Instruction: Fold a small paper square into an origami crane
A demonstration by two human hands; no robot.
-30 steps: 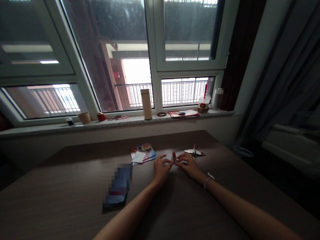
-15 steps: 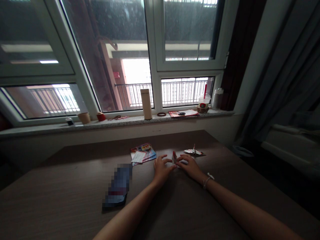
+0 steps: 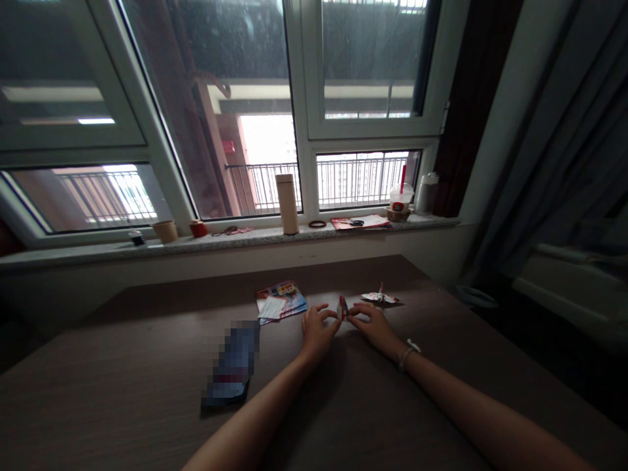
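Between my two hands, a small folded piece of red and white printed paper (image 3: 342, 307) stands upright over the table. My left hand (image 3: 317, 329) pinches its left side with thumb and fingers. On the other side, my right hand (image 3: 373, 325) grips its right edge between thumb and forefinger. A folded paper crane (image 3: 381, 297) with its wings spread rests just beyond my right hand. To the left of my left hand lies a stack of colourful printed leaflets (image 3: 294, 303) with a small white slip (image 3: 272, 308) on top.
A blurred-out phone-like object (image 3: 230, 366) lies left of my left forearm on the brown table (image 3: 122, 366). Along the windowsill stand a beige flask (image 3: 287, 204), a paper cup (image 3: 165, 231), scissors on papers (image 3: 360, 223), a drink cup with a straw (image 3: 401, 196) and a grey bottle (image 3: 426, 194).
The folded paper has turned slightly and shows more of its printed face. My left thumb has drawn back a little to the left; the arms stay in place.
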